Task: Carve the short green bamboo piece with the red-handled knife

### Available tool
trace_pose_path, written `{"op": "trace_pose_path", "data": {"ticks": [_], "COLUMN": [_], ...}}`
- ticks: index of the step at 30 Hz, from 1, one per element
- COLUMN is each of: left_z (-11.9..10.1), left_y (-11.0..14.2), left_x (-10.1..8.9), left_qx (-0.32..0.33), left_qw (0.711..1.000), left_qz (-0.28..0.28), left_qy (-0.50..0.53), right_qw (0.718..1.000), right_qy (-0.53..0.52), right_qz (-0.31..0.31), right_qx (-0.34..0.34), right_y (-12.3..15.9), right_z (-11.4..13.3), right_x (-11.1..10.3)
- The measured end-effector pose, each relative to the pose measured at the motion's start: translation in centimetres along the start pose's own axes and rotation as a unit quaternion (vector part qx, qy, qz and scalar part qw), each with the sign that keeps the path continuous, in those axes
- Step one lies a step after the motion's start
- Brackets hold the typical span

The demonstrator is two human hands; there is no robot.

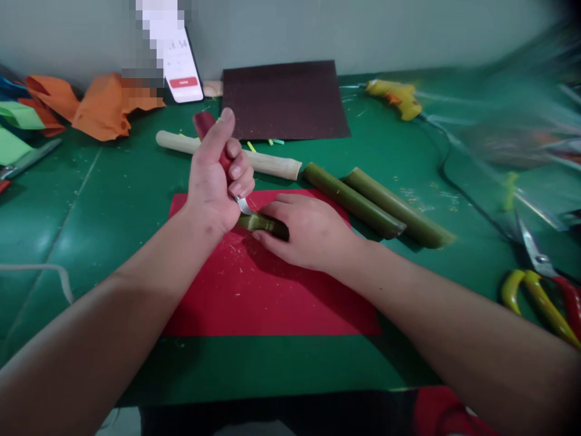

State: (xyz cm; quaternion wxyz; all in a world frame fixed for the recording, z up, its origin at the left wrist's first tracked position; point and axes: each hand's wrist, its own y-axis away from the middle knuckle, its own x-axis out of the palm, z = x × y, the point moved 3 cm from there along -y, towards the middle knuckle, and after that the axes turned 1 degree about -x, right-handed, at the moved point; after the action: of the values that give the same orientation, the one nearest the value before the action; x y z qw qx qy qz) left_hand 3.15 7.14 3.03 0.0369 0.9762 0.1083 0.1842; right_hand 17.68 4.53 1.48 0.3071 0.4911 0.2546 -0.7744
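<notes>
In my left hand (222,160) is a knife (204,123) with a dark red handle, gripped in a fist with the thumb up along it. Its short metal blade points down and touches or nearly touches a green bamboo piece (267,224). My right hand (313,230) is closed around that bamboo from the right, hiding its right end. Both hands are above a red sheet (272,303) strewn with small shavings. Behind them lies a pale, peeled bamboo stick (275,165), partly covered by my left hand.
Two green bamboo pieces (354,200) lie to the right. A dark board (285,100) and a phone (184,69) are at the back. A yellow glue gun (399,100) trails a cable. Scissors (540,263) rest at right; orange fabric (102,109) sits at left.
</notes>
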Motion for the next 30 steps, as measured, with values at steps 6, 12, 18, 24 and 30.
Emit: {"op": "trace_pose_path", "data": {"ticks": [6, 12, 18, 24, 30], "left_z": [0.13, 0.25, 0.31, 0.26, 0.18], "left_y": [0.09, 0.59, 0.62, 0.26, 0.52], "left_x": [0.07, 0.32, 0.51, 0.30, 0.23], "left_qx": [-0.006, 0.028, 0.044, 0.027, -0.002], "left_qw": [0.997, 0.999, 0.999, 0.998, 0.994], "left_qz": [0.013, 0.001, 0.010, 0.056, 0.106], "left_qy": [0.073, 0.017, 0.003, -0.002, -0.021], "right_qw": [1.000, 1.000, 0.999, 0.998, 0.998], "right_qy": [-0.016, -0.018, -0.038, -0.057, -0.060], "right_qz": [0.004, -0.005, -0.009, 0.000, -0.003], "right_qx": [0.007, -0.001, 0.011, 0.026, 0.032], "right_y": [-0.13, -0.13, -0.29, -0.38, -0.49], "right_z": [-0.16, -0.13, -0.27, -0.30, -0.39], "right_x": [0.02, 0.04, -0.04, -0.08, -0.09]}}
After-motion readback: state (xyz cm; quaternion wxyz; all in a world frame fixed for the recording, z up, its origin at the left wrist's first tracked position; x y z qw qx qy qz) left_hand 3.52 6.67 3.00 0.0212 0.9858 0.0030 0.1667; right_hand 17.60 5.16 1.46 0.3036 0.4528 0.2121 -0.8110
